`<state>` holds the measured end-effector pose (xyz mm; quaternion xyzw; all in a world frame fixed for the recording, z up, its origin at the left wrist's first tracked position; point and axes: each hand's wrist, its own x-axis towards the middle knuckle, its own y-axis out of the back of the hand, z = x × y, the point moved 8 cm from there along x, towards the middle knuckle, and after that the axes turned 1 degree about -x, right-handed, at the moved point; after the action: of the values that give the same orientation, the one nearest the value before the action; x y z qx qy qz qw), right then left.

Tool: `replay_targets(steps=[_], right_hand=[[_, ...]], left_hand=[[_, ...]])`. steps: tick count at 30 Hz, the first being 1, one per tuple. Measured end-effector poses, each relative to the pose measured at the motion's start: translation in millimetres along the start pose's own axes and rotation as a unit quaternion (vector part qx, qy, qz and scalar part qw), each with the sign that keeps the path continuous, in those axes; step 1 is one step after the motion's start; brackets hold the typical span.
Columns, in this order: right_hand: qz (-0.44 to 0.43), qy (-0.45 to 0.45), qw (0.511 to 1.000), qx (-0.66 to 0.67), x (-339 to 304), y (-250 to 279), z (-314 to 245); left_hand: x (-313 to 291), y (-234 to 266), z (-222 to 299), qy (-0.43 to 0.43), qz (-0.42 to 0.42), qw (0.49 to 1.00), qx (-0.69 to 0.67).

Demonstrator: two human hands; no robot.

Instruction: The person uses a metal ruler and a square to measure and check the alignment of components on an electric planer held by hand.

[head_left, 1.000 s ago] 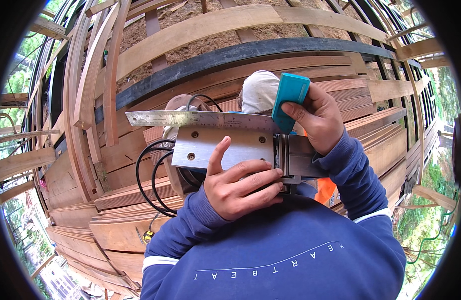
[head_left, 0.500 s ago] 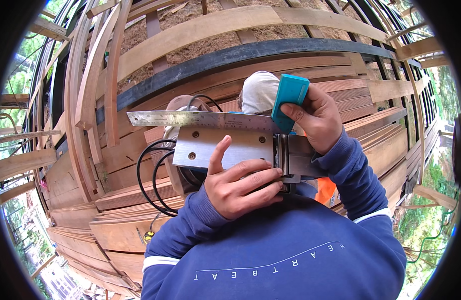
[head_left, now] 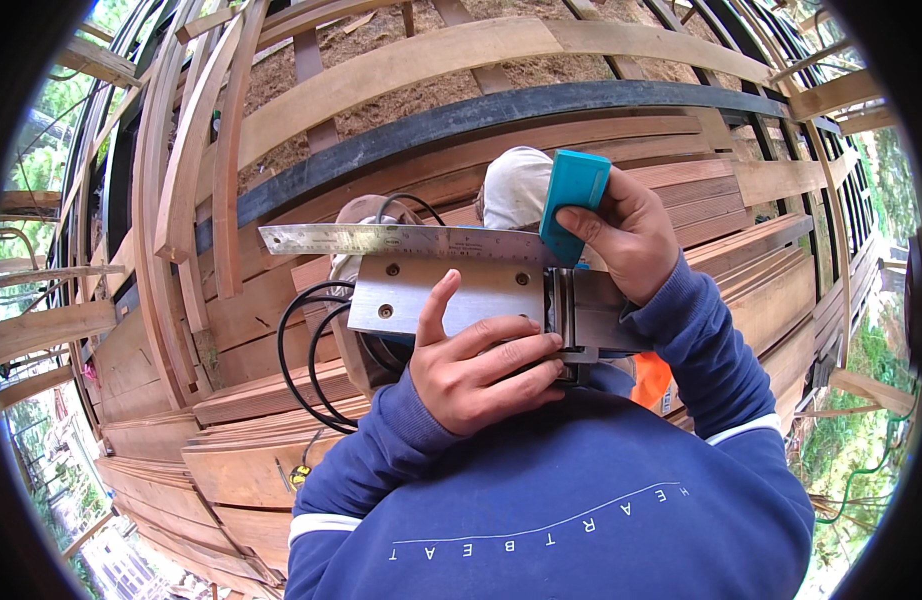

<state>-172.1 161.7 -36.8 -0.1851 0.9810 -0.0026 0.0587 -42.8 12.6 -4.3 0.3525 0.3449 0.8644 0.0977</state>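
My right hand (head_left: 636,232) grips the teal handle (head_left: 575,200) of a try square, thumb pressed on its face. The square's steel ruled blade (head_left: 401,240) stretches left, along the far edge of an upturned electric planer's flat metal sole (head_left: 451,290). Whether the blade touches the sole I cannot tell. My left hand (head_left: 486,375) holds the planer at its near side, several fingers curled over the edge near the cutter slot (head_left: 561,310) and one finger raised. The planer lies over my lap, with its underside hidden.
A black cable (head_left: 286,350) loops left of the planer. Stacked brown boards (head_left: 251,465) surround me, with a yellow tape measure (head_left: 299,475) on them at lower left. Long loose battens (head_left: 226,190) lean at upper left. A dark beam (head_left: 411,130) crosses ahead. Something orange (head_left: 653,380) sits by my right forearm.
The try square and my right hand have shifted very slightly. Both hands keep their holds.
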Motion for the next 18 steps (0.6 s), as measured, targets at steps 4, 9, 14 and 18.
replay_targets(steps=[4,9,14,18], right_hand=[[-0.001,-0.002,1.000,0.005,1,1,3],[0.000,0.001,1.000,0.008,1,1,3],[0.004,-0.005,1.000,0.022,0,1,1],[0.030,0.029,0.998,0.054,-5,7,-9]], left_hand=[[0,0,0,-0.002,0.005,1.000,-0.001],[1,1,0,0.000,0.005,1.000,-0.004],[0,1,1,-0.005,0.002,1.000,0.000],[-2,1,0,-0.005,0.003,1.000,0.007]])
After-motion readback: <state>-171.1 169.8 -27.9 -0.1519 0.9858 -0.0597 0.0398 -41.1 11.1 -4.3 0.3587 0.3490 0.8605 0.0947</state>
